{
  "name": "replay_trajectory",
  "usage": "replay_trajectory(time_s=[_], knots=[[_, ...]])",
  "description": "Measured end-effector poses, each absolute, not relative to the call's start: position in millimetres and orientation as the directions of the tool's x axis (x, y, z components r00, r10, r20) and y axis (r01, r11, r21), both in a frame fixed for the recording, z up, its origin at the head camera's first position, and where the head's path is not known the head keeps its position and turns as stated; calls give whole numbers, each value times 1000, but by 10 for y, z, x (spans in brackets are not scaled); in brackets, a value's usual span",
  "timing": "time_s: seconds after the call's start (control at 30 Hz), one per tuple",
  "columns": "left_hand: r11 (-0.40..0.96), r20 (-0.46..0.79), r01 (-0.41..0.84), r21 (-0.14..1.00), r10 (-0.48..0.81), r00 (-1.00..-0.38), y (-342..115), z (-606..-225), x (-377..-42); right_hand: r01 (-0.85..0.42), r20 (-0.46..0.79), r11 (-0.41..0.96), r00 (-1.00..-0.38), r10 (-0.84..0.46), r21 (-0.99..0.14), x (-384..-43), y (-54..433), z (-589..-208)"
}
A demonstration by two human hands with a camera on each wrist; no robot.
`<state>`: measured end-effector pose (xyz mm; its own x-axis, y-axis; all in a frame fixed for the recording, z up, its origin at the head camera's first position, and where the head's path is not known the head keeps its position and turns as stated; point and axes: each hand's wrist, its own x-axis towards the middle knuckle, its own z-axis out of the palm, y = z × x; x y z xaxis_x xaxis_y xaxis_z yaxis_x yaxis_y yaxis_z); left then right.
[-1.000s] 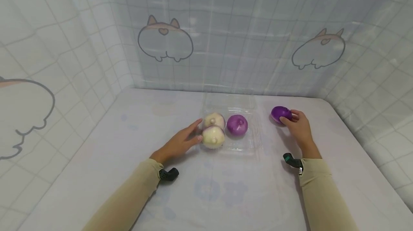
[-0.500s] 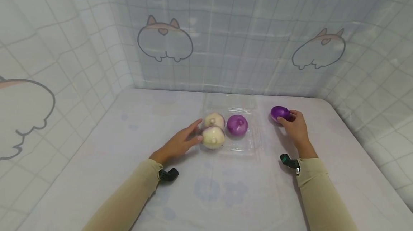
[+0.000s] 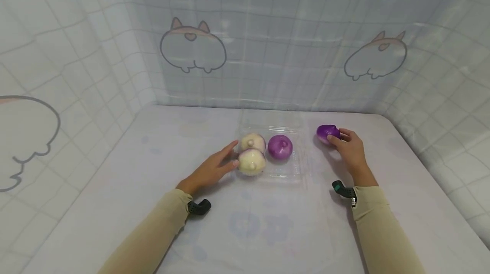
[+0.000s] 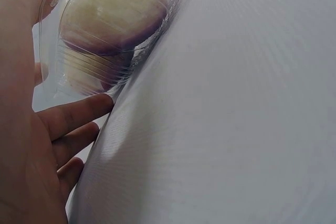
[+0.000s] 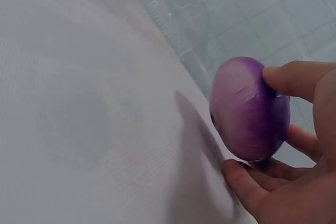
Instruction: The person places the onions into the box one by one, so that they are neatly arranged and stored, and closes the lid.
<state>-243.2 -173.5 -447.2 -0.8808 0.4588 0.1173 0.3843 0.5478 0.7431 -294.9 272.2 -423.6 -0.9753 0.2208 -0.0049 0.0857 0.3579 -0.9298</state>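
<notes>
My right hand [image 3: 351, 150] pinches a purple onion [image 3: 327, 133] between thumb and fingers, to the right of a clear plastic clamshell box [image 3: 285, 171]. In the right wrist view this onion [image 5: 244, 108] is glossy, paler on one side, with its shadow on the table. Three onions sit in the box: a purple onion [image 3: 280, 147] at the right, and a cream onion [image 3: 253, 141] behind another cream onion [image 3: 252, 162] at the left. Both cream ones have purple edges. My left hand [image 3: 212, 170] rests with spread fingers at the box's left side; the left wrist view shows a fingertip [image 4: 102, 100] right at its wall.
The box's clear lid [image 3: 272, 118] lies folded open toward the back wall. A white cloth with faint floral prints covers the table [image 3: 249, 231]. Gridded curtains [image 3: 268, 52] with cartoon animal drawings enclose the back and sides.
My right hand has moved slightly left, bringing the purple onion a little closer to the box. My left hand has stayed by the box, and the head view has shifted slightly.
</notes>
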Motion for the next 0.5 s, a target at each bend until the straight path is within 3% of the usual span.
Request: replay_trajectory(time_s=[0.2,0.5], knots=[[565,103,369,738,446,-889,-1722,-4475,-2434,107,-73,149,-973,217,-983,-2954,2699,-4199],[552,122,390,737,459,-880,-1722,-4506,-2457,143,-114,98,-960,256,-985,-2920,2658,-4171]])
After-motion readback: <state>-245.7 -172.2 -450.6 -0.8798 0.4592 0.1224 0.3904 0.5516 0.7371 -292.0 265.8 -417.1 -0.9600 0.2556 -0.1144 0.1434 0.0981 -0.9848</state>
